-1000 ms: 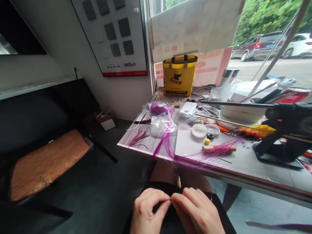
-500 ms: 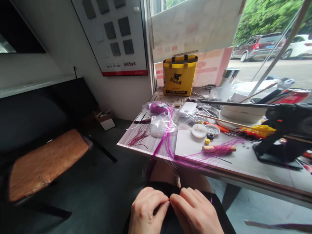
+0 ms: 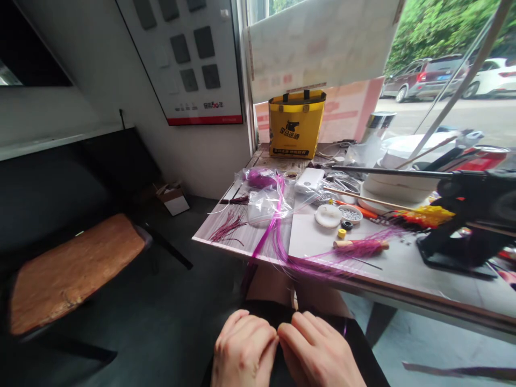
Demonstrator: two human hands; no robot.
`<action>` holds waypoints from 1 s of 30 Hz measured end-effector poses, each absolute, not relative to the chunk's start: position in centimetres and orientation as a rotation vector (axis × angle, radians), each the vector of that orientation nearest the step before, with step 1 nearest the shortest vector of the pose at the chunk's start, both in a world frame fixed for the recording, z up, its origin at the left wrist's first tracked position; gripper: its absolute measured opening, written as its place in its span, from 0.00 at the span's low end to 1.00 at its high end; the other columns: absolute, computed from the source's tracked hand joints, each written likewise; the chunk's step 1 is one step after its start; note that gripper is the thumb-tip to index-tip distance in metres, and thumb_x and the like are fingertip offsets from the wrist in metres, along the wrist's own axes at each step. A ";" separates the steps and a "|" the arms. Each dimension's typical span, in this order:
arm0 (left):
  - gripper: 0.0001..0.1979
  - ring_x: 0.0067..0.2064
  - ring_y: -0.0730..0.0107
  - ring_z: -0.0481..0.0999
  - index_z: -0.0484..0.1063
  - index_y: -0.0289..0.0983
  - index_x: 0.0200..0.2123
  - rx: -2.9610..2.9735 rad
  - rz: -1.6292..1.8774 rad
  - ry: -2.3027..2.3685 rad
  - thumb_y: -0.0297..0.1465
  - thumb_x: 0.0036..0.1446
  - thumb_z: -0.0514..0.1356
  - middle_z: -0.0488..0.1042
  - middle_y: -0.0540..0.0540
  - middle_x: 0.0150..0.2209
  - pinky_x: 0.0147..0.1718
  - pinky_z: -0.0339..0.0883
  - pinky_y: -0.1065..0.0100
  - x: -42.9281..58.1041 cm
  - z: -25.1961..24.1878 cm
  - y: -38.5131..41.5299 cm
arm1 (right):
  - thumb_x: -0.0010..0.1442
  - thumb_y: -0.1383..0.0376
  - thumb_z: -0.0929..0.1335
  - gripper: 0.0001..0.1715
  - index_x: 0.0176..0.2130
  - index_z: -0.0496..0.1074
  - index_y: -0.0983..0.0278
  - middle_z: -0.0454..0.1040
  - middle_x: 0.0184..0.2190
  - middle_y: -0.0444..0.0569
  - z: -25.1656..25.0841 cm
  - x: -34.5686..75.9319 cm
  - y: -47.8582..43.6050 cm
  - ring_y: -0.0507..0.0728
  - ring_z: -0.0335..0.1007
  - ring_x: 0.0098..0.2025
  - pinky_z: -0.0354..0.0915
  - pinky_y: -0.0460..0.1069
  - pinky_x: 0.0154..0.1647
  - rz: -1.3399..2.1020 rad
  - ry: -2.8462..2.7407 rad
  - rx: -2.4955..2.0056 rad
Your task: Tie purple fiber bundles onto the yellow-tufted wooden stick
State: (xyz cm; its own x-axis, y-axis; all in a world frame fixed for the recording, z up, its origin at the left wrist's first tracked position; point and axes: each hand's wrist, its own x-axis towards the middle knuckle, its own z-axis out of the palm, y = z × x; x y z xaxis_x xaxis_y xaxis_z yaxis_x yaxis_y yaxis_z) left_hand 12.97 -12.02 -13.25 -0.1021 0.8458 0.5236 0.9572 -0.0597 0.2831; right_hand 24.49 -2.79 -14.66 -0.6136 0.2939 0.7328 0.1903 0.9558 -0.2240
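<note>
My left hand [image 3: 245, 346] and my right hand [image 3: 318, 349] meet over my lap, fingertips pinched and almost touching. Whatever lies between the fingertips is too small to make out. Above them, on the table [image 3: 403, 285], long purple strands [image 3: 278, 242] hang over the front edge. More purple fibre is bound round a wooden handle [image 3: 360, 245]. Dark red strands [image 3: 228, 228] lie at the left corner, near a clear plastic bag [image 3: 268, 207] and a purple bundle [image 3: 260, 177].
A yellow bag [image 3: 297, 126] stands at the table's back. On the right are a black clamp stand [image 3: 459, 231], a white lid [image 3: 328, 216], a bead dish [image 3: 350, 214] and a red can [image 3: 487, 156]. A brown stool [image 3: 76, 269] stands left.
The fingers of my left hand have curled in closer, closing the gap between thumb and forefinger. My right hand has shifted slightly left. The things on the table lie as before.
</note>
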 end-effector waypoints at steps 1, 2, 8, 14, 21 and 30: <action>0.11 0.23 0.73 0.69 0.64 0.38 0.24 -1.972 -0.889 -2.025 0.21 0.56 0.49 0.68 0.54 0.21 0.33 0.67 0.65 13.0 -13.3 -12.0 | 0.60 0.73 0.56 0.17 0.22 0.60 0.64 0.58 0.18 0.43 -14.6 24.5 -2.8 0.51 0.52 0.20 0.46 0.46 0.22 0.164 -2.252 -0.338; 0.11 0.23 0.72 0.69 0.64 0.38 0.25 -1.976 -0.890 -2.034 0.21 0.56 0.49 0.68 0.53 0.22 0.33 0.67 0.65 13.0 -13.3 -12.0 | 0.60 0.74 0.56 0.17 0.22 0.60 0.64 0.58 0.18 0.43 -14.6 24.5 -2.9 0.51 0.52 0.20 0.46 0.46 0.22 0.171 -2.248 -0.341; 0.10 0.23 0.72 0.70 0.64 0.38 0.25 -1.991 -0.904 -2.049 0.21 0.55 0.49 0.68 0.53 0.22 0.33 0.68 0.64 12.9 -13.3 -12.1 | 0.61 0.73 0.56 0.18 0.22 0.59 0.64 0.60 0.17 0.43 -14.5 24.5 -3.0 0.50 0.55 0.19 0.49 0.45 0.20 0.196 -2.264 -0.351; 0.08 0.24 0.72 0.71 0.65 0.39 0.27 -1.946 -0.946 -2.073 0.22 0.56 0.51 0.70 0.54 0.23 0.34 0.66 0.65 12.7 -13.3 -12.1 | 0.66 0.66 0.54 0.16 0.32 0.66 0.65 0.64 0.20 0.43 -15.1 24.8 -2.9 0.51 0.58 0.21 0.50 0.46 0.25 0.231 -2.201 -0.426; 0.09 0.25 0.71 0.71 0.66 0.38 0.28 -1.967 -0.931 -2.029 0.21 0.55 0.50 0.70 0.53 0.23 0.36 0.66 0.63 12.9 -13.1 -12.0 | 0.67 0.65 0.53 0.20 0.28 0.65 0.64 0.63 0.20 0.43 -16.1 24.7 -3.1 0.51 0.56 0.21 0.49 0.48 0.27 0.330 -2.162 -0.467; 0.05 0.27 0.67 0.70 0.67 0.40 0.30 -1.968 -0.738 -2.118 0.25 0.56 0.55 0.69 0.51 0.26 0.23 0.65 0.67 12.7 -13.3 -12.5 | 0.66 0.67 0.55 0.19 0.27 0.64 0.64 0.62 0.20 0.42 -16.4 25.1 -2.7 0.50 0.54 0.21 0.49 0.47 0.27 0.463 -2.156 -0.418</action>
State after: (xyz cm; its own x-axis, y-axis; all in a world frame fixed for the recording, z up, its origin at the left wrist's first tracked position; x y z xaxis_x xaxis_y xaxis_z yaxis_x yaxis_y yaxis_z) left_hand 12.67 -12.46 -13.30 -0.1232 0.8915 0.4359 0.9694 0.0140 0.2453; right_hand 25.11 -2.70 -16.35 -0.5674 0.4516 0.6885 0.1291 0.8746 -0.4673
